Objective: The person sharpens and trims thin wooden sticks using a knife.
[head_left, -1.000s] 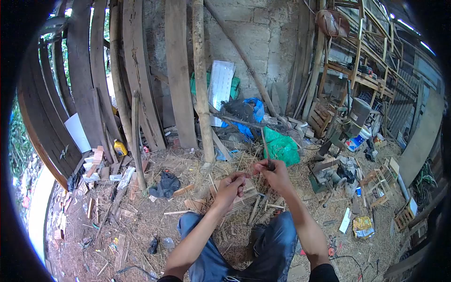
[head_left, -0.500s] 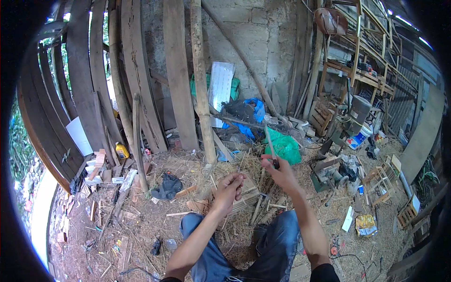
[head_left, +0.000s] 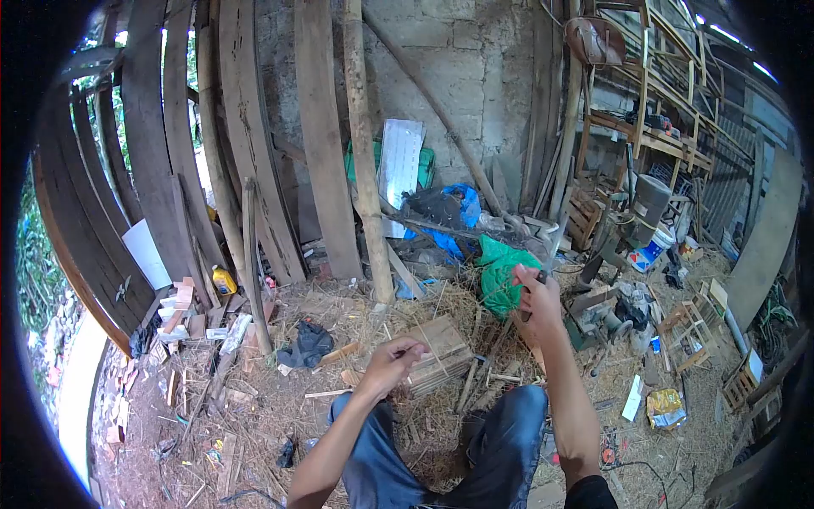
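Observation:
My right hand (head_left: 540,299) is raised to the right, its fingers wrapped around the dark handle of a knife (head_left: 557,241). The long pale blade points upward, in front of the clutter by the wall. My left hand (head_left: 393,365) is closed in a pinch above my left knee; anything between its fingertips is too small to make out. Just beyond it, a stack of flat wooden pieces (head_left: 443,346) lies on the straw-strewn ground, with a thin line across its top. A green plastic bag (head_left: 500,273) sits behind my right hand.
Wooden planks (head_left: 326,153) and a pole (head_left: 363,161) stand upright ahead. A black plastic bag (head_left: 307,343) and a yellow bottle (head_left: 224,281) lie to the left. Rightward are a metal machine (head_left: 636,216), a small wooden frame (head_left: 678,335) and a yellow packet (head_left: 666,409).
My right hand has swung right with the knife, away from my left hand. My left hand has dropped slightly and moved left, uncovering more of the wooden stack.

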`<state>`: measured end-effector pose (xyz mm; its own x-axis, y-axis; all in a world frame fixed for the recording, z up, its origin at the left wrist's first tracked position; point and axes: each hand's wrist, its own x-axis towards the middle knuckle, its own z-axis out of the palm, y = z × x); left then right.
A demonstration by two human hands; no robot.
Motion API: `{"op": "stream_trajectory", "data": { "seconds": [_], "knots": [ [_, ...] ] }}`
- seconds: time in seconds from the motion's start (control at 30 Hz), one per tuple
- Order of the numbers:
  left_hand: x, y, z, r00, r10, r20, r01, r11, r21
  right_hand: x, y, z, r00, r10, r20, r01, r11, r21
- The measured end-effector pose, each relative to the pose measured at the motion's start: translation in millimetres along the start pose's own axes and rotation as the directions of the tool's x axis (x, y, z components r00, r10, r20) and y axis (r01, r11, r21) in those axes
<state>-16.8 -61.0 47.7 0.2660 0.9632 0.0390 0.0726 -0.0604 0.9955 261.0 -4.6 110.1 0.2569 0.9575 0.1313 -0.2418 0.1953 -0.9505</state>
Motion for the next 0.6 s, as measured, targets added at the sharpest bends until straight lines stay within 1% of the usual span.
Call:
{"op": "stream_trajectory", "data": {
  "seconds": [0.07, 0.1, 0.13, 0.17, 0.2, 0.23, 0.27, 0.3, 0.33, 0.37, 0.4, 0.43, 0.5, 0.53, 0.57, 0.6],
  "knots": [
    [2.7, 2.4, -5.0, 0.997, -0.041, -0.059, 0.035, 0.995, -0.096, 1.6, 9.2, -4.9, 1.000, 0.000, 0.001, 0.000, 1.000, 0.004],
    [4.4, 6.8, -4.9, 0.998, -0.038, -0.057, 0.032, 0.994, -0.100, 0.7, 9.9, -5.9, 1.000, 0.003, 0.004, -0.003, 1.000, 0.010],
    [4.8, 12.8, -4.5, 0.996, 0.071, -0.046, -0.066, 0.993, 0.095, -0.4, 10.7, -6.6, 1.000, 0.003, 0.003, -0.003, 1.000, 0.007],
    [3.9, 14.8, -2.9, 0.985, 0.171, -0.014, -0.160, 0.945, 0.284, -2.9, 13.1, -6.7, 0.999, 0.036, 0.029, -0.036, 0.999, -0.006],
    [5.1, 11.1, 1.2, 0.985, 0.170, -0.010, -0.160, 0.946, 0.281, -6.1, 14.1, -4.8, 0.996, 0.067, 0.054, -0.066, 0.998, -0.019],
    [7.9, 5.0, 7.8, 0.974, 0.213, 0.077, -0.226, 0.933, 0.278, -10.4, 15.8, 0.3, 0.996, 0.067, 0.051, -0.066, 0.998, -0.019],
    [10.5, 0.5, 14.8, 0.954, 0.253, 0.161, -0.289, 0.918, 0.270, -17.7, 17.2, 10.1, 0.994, 0.066, 0.091, -0.058, 0.995, -0.087],
    [13.6, -1.8, 21.9, 0.955, 0.251, 0.159, -0.286, 0.919, 0.271, -23.8, 20.5, 19.6, 0.989, 0.068, 0.133, -0.047, 0.987, -0.152],
    [18.7, -1.6, 30.3, 0.962, 0.252, 0.104, -0.261, 0.961, 0.092, -28.3, 25.6, 26.4, 0.988, 0.067, 0.138, -0.046, 0.987, -0.151],
    [22.5, -0.3, 37.8, 0.969, 0.242, 0.050, -0.237, 0.967, -0.095, -34.5, 31.7, 31.6, 0.971, 0.061, 0.232, -0.019, 0.984, -0.178],
    [25.9, 5.9, 43.0, 0.983, 0.184, 0.007, -0.179, 0.960, -0.215, -40.3, 35.8, 36.0, 0.945, 0.059, 0.323, 0.009, 0.979, -0.203],
    [26.5, 12.7, 43.5, 0.983, 0.184, 0.003, -0.179, 0.960, -0.216, -44.4, 36.8, 39.7, 0.943, 0.060, 0.326, 0.008, 0.979, -0.205],
    [25.2, 26.3, 45.7, 0.996, 0.091, 0.009, -0.085, 0.958, -0.274, -50.7, 33.5, 42.8, 0.936, 0.081, 0.342, 0.004, 0.971, -0.241],
    [23.8, 27.5, 47.0, 0.996, 0.088, 0.013, -0.081, 0.959, -0.272, -41.6, 41.1, 36.0, 0.922, -0.077, 0.380, 0.187, 0.946, -0.263],
    [23.2, 28.5, 46.9, 0.997, 0.079, 0.014, -0.069, 0.933, -0.353, -38.7, 41.7, 30.0, 0.924, -0.076, 0.375, 0.183, 0.949, -0.257],
    [23.4, 30.5, 46.0, 0.997, 0.075, 0.011, -0.063, 0.899, -0.433, -37.5, 35.0, 29.0, 0.913, -0.184, 0.364, 0.284, 0.927, -0.244]
  ]
}}
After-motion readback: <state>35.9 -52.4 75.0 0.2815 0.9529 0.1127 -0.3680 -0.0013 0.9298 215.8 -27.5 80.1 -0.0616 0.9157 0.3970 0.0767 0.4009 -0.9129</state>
